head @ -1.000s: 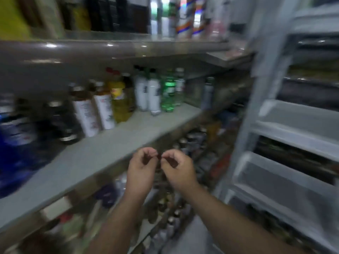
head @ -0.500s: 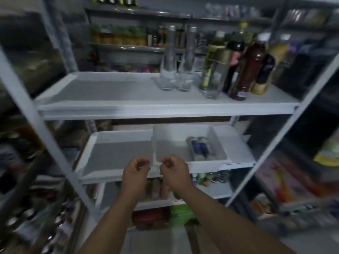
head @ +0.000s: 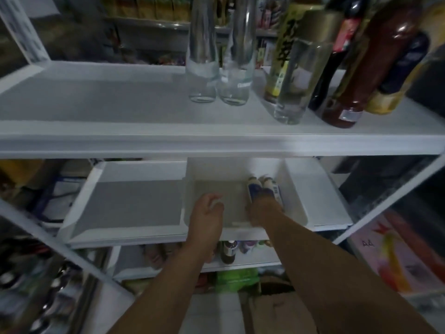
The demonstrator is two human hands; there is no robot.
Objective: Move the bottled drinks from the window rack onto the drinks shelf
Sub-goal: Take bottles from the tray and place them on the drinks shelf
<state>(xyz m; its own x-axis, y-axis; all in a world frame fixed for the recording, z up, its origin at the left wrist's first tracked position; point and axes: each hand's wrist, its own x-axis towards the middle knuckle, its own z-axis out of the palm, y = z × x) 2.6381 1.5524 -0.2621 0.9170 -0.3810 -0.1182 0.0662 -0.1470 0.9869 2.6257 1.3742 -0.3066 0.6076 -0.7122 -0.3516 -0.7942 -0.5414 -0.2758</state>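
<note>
A white window rack fills the head view. A white bin on its middle shelf holds two small blue-labelled bottles lying side by side. My right hand rests on their near ends; blur hides whether the fingers grip. My left hand reaches into the bin's bare left part, fingers loosely apart, holding nothing. On the top shelf stand two clear glass bottles, a clear bottle with a gold cap, a yellow-labelled bottle and dark brown bottles.
The rack's slanted white posts frame the shelves. A lower shelf carries small bottles. Below it sit a green pack and a cardboard box. Cans line racks at the lower left; colourful packaging lies at the right.
The view swung from the drinks shelf to the white rack and closed in. Both hands, held curled together before, have moved forward into the bin, the right one onto the blue-labelled bottles.
</note>
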